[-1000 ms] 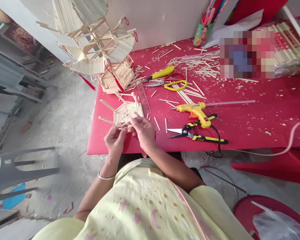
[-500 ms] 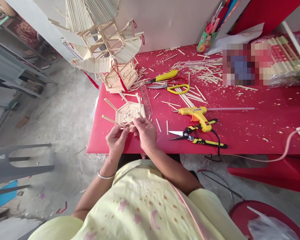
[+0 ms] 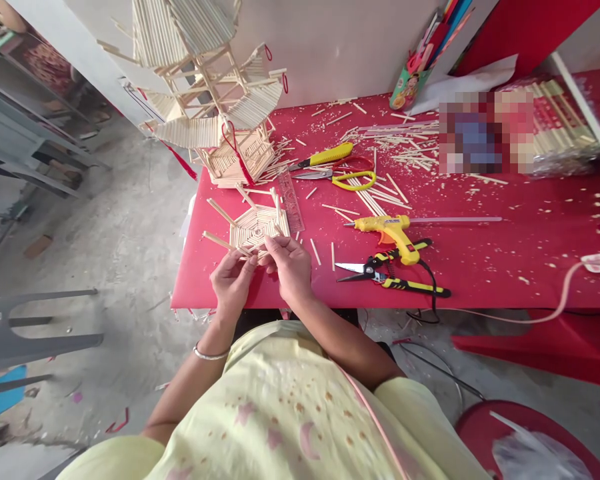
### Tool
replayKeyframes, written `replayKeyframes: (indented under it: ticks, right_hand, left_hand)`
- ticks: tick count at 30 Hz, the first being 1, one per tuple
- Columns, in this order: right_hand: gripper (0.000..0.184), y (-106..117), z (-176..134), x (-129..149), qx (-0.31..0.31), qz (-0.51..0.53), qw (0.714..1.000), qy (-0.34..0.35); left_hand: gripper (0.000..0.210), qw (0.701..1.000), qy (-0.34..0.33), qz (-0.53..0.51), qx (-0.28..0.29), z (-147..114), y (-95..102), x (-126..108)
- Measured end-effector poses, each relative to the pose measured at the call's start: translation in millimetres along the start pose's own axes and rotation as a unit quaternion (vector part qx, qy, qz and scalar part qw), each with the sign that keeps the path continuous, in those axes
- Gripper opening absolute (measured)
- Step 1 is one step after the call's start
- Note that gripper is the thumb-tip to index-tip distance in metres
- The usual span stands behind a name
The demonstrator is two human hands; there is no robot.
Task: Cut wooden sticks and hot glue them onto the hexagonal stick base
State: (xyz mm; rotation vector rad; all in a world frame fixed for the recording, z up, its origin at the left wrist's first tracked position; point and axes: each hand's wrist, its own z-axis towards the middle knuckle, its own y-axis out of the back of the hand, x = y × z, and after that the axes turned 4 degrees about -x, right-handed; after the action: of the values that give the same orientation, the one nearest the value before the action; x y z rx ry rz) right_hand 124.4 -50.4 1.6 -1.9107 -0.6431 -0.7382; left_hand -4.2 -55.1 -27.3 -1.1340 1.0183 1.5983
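A hexagonal frame of thin wooden sticks (image 3: 258, 223) lies near the front left of the red table, with several stick posts rising from its corners. My left hand (image 3: 231, 277) pinches its near edge, thumb and fingers pressed together. Close beside it, my right hand (image 3: 291, 265) grips the same edge near the right corner. Fingertips of both hands almost meet there, and they hide part of the near side. Whether a small loose stick is also between the fingers I cannot make out.
A tiered stick pagoda (image 3: 240, 157) with red tassels stands behind. Rightward lie a clear ruler (image 3: 293, 203), a yellow cutter knife (image 3: 333, 154), scissors (image 3: 355, 180), a yellow glue gun (image 3: 397, 233), pruning shears (image 3: 395, 277) and scattered sticks (image 3: 415, 143). A pen holder (image 3: 409, 87) stands at the back.
The view has shifted slightly. Both hands keep their hold on the near edge of the stick frame, with hardly any movement.
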Motion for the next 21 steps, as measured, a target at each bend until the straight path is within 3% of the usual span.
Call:
replayKeyframes:
  ticks: [21]
  right_hand:
    - [0.035,-1.1,1.0,-1.9,-0.001,-0.016,1.000,0.010]
  left_hand:
    - [0.029,1.000,0.000,0.011,-0.004,-0.3,1.9,0.2]
